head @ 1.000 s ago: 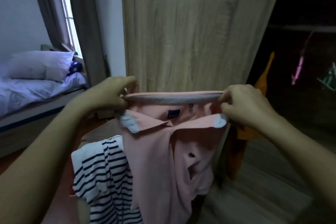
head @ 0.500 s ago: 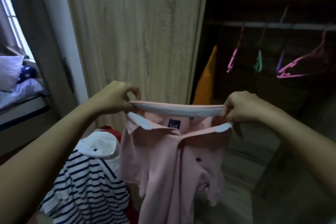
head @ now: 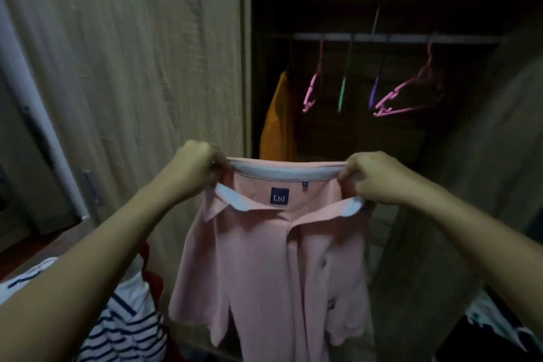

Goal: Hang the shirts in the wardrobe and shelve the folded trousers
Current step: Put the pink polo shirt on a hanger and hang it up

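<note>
Head view is showing me holding a pink polo shirt [head: 273, 258] up in front of the open wardrobe [head: 247, 67]. My left hand [head: 195, 169] is pinching the left end of its collar band and my right hand [head: 379, 178] is pinching the right end, so both hands are clenched on the cloth and stretching the neck opening wide. The shirt is hanging free below my hands, placket towards me, lower than the rail [head: 382, 37] and not on any hanger.

Inside, 4 bare hangers are dangling from the rail: a pink hanger [head: 311, 91], a green hanger [head: 342, 91], a purple hanger [head: 374, 91] and a second pink hanger [head: 411, 94] turned sideways. An orange garment [head: 277, 120] is hanging at the far left.

I am judging this as the hanging step for 1 shirt, with the neck being spread ready for a hanger. The next move is calling for 1 hand to let go and fetch a bare hanger while the other is bearing the shirt's weight. A striped shirt [head: 123, 329] is lying at lower left. I am seeing no folded trousers.
</note>
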Demonstrator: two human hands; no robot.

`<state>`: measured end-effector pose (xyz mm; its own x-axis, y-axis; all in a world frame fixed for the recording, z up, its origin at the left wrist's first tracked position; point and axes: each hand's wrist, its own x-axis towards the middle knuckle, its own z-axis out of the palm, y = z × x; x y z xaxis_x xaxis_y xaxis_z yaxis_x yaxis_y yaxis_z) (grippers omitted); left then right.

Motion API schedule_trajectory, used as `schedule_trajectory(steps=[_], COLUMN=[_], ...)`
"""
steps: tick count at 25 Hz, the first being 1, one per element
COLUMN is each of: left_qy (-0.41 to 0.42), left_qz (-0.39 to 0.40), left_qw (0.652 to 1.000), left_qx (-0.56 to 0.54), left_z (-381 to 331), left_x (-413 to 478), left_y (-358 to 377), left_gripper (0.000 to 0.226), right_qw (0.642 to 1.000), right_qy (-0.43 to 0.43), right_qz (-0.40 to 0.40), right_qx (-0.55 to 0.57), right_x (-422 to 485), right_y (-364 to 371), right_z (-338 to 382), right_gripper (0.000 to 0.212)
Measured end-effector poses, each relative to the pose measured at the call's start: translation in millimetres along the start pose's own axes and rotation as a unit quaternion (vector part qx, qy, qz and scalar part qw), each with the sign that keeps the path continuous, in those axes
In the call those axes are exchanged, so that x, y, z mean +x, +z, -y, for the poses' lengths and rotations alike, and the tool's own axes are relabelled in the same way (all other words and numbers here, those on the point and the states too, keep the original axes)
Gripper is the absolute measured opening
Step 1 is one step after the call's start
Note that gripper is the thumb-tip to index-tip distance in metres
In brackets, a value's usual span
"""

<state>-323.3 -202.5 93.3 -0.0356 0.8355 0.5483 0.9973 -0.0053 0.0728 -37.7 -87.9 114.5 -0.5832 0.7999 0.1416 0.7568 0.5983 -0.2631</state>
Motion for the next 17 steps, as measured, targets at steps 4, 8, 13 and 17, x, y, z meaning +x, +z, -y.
schedule_trajectory(steps=[4, 8, 13, 17], left_qy=[-0.059, -0.095, -0.108, -0.131], left_qz=[0.068, 0.134, 0.023, 0.06], left_qw=[0.995, 0.984, 0.993, 0.986], left_qx=[0.048, 0.062, 0.05, -0.088], left_z=[-28, -32, -53, -71], left_x=[13, 27, 46, 55], left_y=[19, 37, 37, 45], left_gripper=[0.051, 0.034, 0.03, 0.053], right_qw=[0.995, 0.996, 0.989, 0.986], right_qy=[0.007, 0.048, 0.056, 0.016], right_qz=[-0.094, -0.076, -0.08, -0.073], right_qx=[-0.007, -0.02, 0.108, 0.151], right_x=[2, 9, 24, 29], right_y=[6, 6, -4, -9], right_z=[-16, -38, -69, -72], right_gripper=[0.039, 0.029, 0.041, 0.052])
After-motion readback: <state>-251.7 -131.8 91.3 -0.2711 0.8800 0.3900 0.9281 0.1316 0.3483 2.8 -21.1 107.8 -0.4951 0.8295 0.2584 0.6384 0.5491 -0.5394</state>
